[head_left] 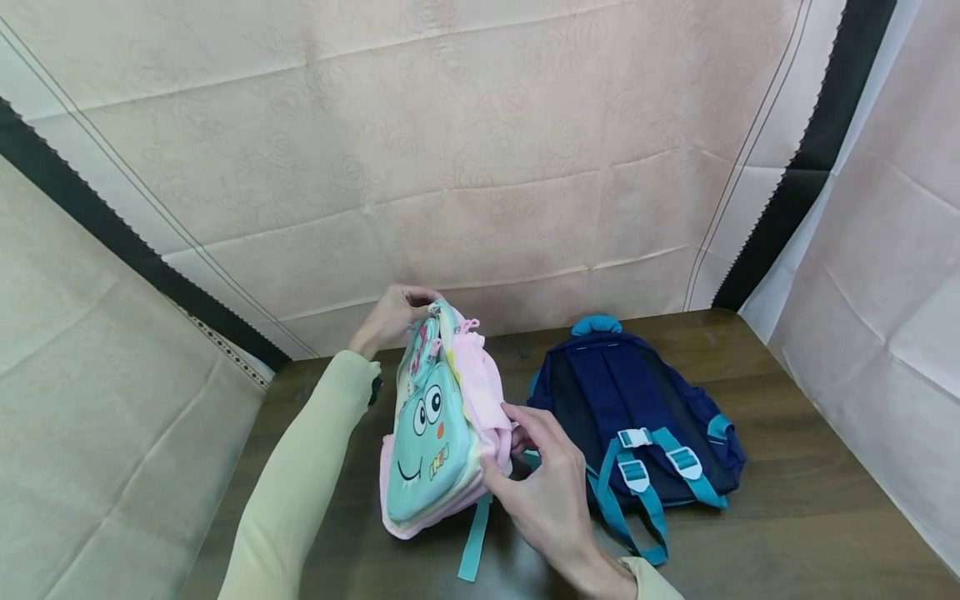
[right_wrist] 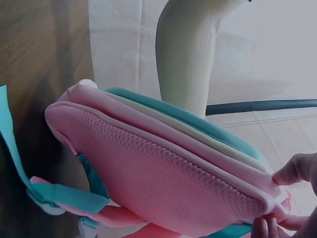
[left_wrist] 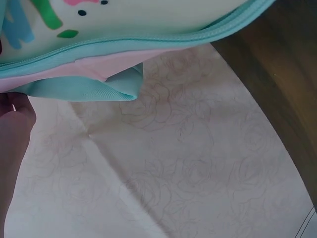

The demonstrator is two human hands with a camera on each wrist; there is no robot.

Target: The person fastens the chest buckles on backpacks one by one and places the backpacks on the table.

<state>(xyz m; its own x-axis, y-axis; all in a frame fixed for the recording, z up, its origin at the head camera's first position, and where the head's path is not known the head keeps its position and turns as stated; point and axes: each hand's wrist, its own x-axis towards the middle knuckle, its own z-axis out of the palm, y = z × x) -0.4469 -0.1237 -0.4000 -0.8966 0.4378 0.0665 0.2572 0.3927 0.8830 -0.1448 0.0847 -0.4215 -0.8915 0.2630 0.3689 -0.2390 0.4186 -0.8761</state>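
Observation:
A small mint-and-pink backpack (head_left: 431, 450) with a smiling cartoon face on its front pocket is held up at a tilt over the table. At its top, my left hand (head_left: 396, 317) grips it from behind, the fingertips partly hidden by the bag. The left wrist view shows that hand (left_wrist: 15, 119) at the mint strap by the bag's edge. With thumb and fingers, my right hand (head_left: 551, 492) pinches the pink side of the bag. In the right wrist view the padded pink back panel (right_wrist: 143, 168) faces the camera, and the right hand (right_wrist: 297, 198) holds one corner.
A navy backpack (head_left: 600, 375) with blue straps (head_left: 652, 492) and white buckles lies on the wooden table (head_left: 795, 467), right of the pink one. A loose mint strap (head_left: 475, 542) hangs below the held bag. Pale patterned cloth (head_left: 480, 125) walls the table at the back and sides.

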